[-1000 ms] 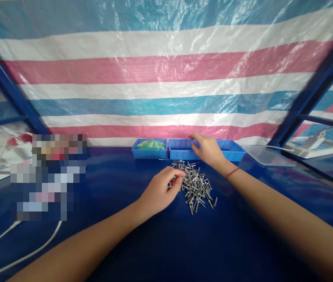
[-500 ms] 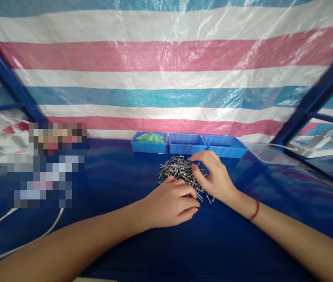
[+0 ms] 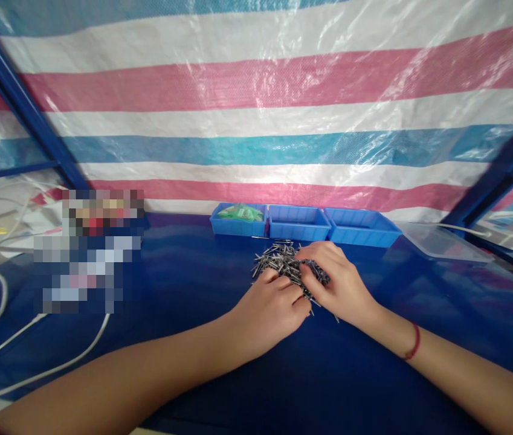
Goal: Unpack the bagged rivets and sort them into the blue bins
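Observation:
A heap of thin silver metal pins (image 3: 278, 257), which look like blind rivets, lies on the blue tabletop (image 3: 183, 272). My left hand (image 3: 277, 308) is at the heap's near edge, its fingers curled down into the pins. The fingertips are hidden, so whatever they grip does not show. On the heap's right side rests my right hand (image 3: 340, 281), with thumb and index finger apart and bent over the pins. It touches the heap, but no pin shows clearly held in it. A red cord circles the right wrist.
Three blue bins stand in a row behind the heap: the left bin (image 3: 238, 227) has a green packet (image 3: 240, 212) in it, beside a middle bin (image 3: 299, 225) and a right bin (image 3: 362, 229). A clear plastic sheet (image 3: 437, 241) lies right. White cables (image 3: 79, 356) cross the left side.
My left hand's fingers have curled in more tightly at the pins. My right hand has come lower and closer over the heap. The whole view has shifted and tilted slightly.

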`<move>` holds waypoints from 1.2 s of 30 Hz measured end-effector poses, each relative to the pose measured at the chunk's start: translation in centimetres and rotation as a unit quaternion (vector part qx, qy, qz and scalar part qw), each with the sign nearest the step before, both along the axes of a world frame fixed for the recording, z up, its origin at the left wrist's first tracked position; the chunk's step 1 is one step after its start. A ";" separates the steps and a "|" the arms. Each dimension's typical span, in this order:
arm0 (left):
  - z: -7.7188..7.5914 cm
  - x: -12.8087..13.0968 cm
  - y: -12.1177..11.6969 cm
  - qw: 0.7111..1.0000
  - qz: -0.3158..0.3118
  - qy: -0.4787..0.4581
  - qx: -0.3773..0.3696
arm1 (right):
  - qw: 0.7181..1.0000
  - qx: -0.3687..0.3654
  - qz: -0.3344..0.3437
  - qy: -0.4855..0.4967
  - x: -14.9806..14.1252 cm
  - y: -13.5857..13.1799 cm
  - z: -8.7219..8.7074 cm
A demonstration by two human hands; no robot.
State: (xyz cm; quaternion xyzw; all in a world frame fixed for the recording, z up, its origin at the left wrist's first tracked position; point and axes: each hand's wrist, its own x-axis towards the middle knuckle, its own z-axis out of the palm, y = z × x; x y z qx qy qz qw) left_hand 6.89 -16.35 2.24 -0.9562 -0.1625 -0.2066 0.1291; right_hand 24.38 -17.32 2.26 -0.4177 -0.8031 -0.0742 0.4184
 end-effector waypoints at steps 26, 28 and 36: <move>1.3 -1.2 1.1 0.991 0.086 -0.055 -0.091 | 0.999 -0.022 0.033 0.013 -0.2 -0.7 1.0; 1.5 -1.4 1.5 0.983 0.077 -0.092 -0.137 | 0.999 -0.030 0.033 -0.008 -0.3 -0.8 1.1; 1.6 -1.3 1.8 0.912 0.056 -0.276 -0.298 | 0.998 -0.052 0.039 -0.005 -0.4 -0.9 1.0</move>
